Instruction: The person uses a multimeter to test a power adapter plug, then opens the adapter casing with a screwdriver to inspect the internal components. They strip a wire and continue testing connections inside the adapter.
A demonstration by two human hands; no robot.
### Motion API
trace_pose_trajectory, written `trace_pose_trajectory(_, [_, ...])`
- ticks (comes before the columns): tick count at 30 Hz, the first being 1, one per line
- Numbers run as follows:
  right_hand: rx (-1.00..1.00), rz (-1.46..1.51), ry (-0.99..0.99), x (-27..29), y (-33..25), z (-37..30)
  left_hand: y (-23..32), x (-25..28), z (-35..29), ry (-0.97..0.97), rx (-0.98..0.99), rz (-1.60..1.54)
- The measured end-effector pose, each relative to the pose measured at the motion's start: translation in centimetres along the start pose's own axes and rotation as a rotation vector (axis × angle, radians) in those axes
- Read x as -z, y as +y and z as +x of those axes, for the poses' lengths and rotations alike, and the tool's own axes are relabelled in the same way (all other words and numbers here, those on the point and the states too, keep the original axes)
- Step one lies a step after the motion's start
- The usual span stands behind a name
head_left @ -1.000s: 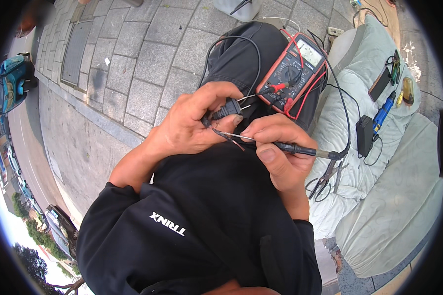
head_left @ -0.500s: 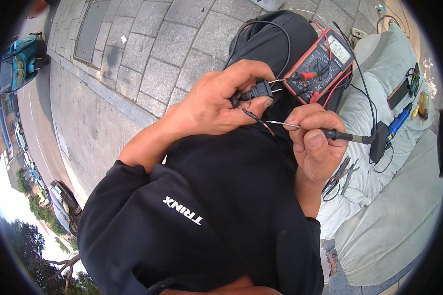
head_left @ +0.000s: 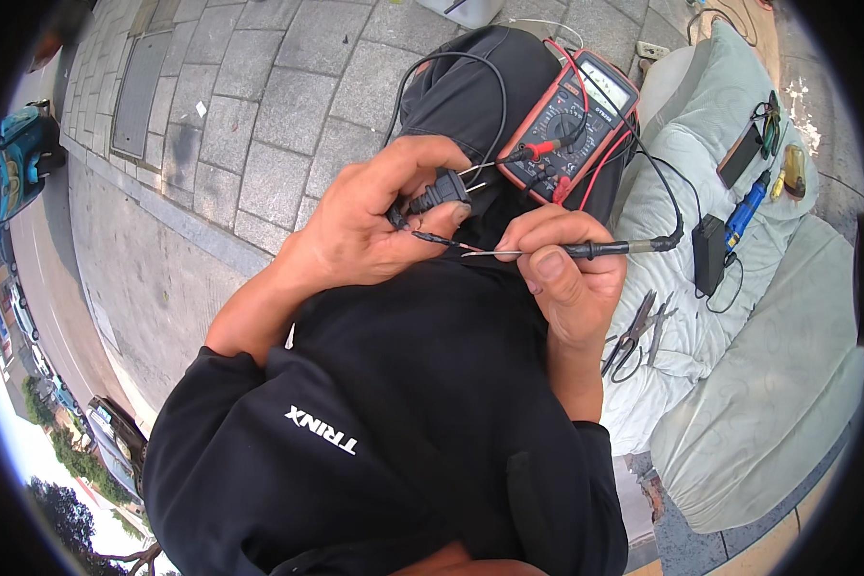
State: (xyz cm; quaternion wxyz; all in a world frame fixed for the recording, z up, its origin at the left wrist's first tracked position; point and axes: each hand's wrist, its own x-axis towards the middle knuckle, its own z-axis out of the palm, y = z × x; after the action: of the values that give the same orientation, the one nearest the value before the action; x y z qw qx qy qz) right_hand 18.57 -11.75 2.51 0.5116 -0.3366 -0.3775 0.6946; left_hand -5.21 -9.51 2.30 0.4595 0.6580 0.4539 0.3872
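My left hand (head_left: 360,216) is closed around a black power plug (head_left: 440,192), its metal prongs pointing toward the multimeter. From the plug runs a short stub of black cord (head_left: 432,236) with thin bare wire at its end. Between thumb and fingers, my right hand (head_left: 574,269) pinches a black test probe (head_left: 605,250). The probe's metal tip lies right by the bare wire; whether they touch I cannot tell. A red multimeter (head_left: 568,125) rests on my thigh. On it lies a red-tipped lead (head_left: 540,150), its thin metal end reaching close to the plug's prongs.
To the right, a pale green cushion (head_left: 677,192) carries scissors (head_left: 629,336), a blue tool (head_left: 747,213), a black box (head_left: 708,254) with a cord, a dark phone-like slab (head_left: 739,158) and a small yellowish bottle (head_left: 794,173). Grey paving (head_left: 259,115) spreads out at the left.
The black probe's tip has moved left and down, nearer the wire end, and the probe now lies more level. The whole view has shifted slightly; my left hand keeps its hold on the plug.
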Motion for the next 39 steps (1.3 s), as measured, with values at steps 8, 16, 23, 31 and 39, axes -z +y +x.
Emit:
trace_pose_trajectory(8, [-0.008, 0.028, 0.039, 0.7, -0.1, -0.4, 0.5, 0.7, 0.1, -0.068, -0.007, 0.091])
trace_pose_trajectory(16, [0.004, 0.052, 0.001, -0.5, -0.7, 0.2, 0.7, 0.5, 0.0, -0.079, 0.071, 0.031])
trace_pose_trajectory(23, [-0.037, -0.031, -0.017, 0.1, -0.3, 0.3, 0.7, 0.6, -0.2, -0.075, 0.068, 0.048])
trace_pose_trajectory(31, [-0.214, 0.31, 0.075, 0.7, 3.1, 1.6, 0.2, 0.5, -0.1, -0.01, -0.094, -0.029])
trace_pose_trajectory(39, [-0.142, 0.484, 0.21, -1.5, 3.4, 3.8, -0.4, 0.3, -0.3, -0.004, -0.126, -0.047])
